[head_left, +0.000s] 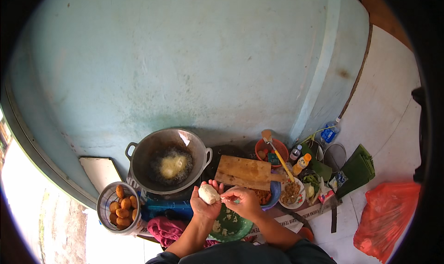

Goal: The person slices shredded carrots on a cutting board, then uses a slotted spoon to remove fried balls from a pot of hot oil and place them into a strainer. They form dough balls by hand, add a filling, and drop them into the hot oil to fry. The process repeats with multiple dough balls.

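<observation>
A lump of pale mashed dough (208, 194) rests in the upturned palm of my left hand (206, 205), its fingers partly spread around it. Beside it, my right hand (242, 201) pinches its fingertips together near the dough's right edge; a small bit of dough seems to be between them. Below both hands is a green basin (232, 226) with scattered pale dough remnants. To the left, a large metal wok (142, 174) holds bubbling oil with a pale piece (173, 165) frying in it.
A plastic basket (104, 191) of browned fritters stands left of the wok. A wooden cutting board (242, 170) lies across a blue bowl (275, 191). Further right are a red bowl (286, 149), a spatula (281, 160), a plate of filling (300, 203), bottles and banana leaves (357, 170).
</observation>
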`<state>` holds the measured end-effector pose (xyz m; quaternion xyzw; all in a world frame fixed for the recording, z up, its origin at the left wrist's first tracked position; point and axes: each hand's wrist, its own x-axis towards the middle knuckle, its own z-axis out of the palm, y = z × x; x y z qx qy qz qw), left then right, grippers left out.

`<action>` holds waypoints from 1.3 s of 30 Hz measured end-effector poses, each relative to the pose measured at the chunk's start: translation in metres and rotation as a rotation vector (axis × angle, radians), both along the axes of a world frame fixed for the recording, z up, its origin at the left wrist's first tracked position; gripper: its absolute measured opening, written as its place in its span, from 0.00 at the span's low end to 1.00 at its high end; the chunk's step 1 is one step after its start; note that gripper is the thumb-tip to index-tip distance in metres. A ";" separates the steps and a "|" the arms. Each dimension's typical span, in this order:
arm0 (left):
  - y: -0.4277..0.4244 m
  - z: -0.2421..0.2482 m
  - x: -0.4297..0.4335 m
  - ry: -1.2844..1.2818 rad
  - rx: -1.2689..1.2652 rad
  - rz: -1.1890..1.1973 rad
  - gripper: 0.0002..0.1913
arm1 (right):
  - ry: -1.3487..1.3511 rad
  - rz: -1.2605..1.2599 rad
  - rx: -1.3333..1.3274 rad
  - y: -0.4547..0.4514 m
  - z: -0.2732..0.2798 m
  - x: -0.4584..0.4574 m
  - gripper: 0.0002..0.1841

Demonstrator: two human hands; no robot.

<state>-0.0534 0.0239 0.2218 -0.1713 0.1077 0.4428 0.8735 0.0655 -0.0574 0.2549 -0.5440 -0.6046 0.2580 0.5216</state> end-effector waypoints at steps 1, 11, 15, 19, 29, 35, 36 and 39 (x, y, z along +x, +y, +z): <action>0.003 -0.001 -0.004 -0.016 -0.026 0.005 0.22 | -0.083 -0.001 -0.003 -0.002 0.000 0.004 0.08; 0.007 -0.006 -0.018 -0.023 0.035 -0.056 0.24 | -0.406 -0.143 0.099 -0.010 0.018 -0.018 0.08; 0.003 -0.008 -0.017 0.033 0.188 -0.061 0.22 | -0.364 -0.151 0.268 0.006 0.012 -0.044 0.09; 0.005 -0.002 -0.027 0.026 0.153 -0.112 0.23 | -0.341 -0.133 0.312 0.007 0.010 -0.048 0.13; -0.015 -0.003 -0.022 -0.181 0.641 -0.358 0.37 | -0.111 -0.196 0.614 0.013 -0.007 -0.068 0.37; -0.019 0.007 -0.031 -0.188 0.497 -0.379 0.36 | -0.171 -0.204 0.469 0.007 -0.011 -0.075 0.41; -0.018 0.009 -0.032 -0.222 0.514 -0.347 0.36 | -0.263 -0.262 0.511 0.007 -0.009 -0.076 0.42; -0.019 0.010 -0.027 0.217 0.620 -0.314 0.36 | -0.247 -0.184 0.479 0.012 -0.002 -0.077 0.42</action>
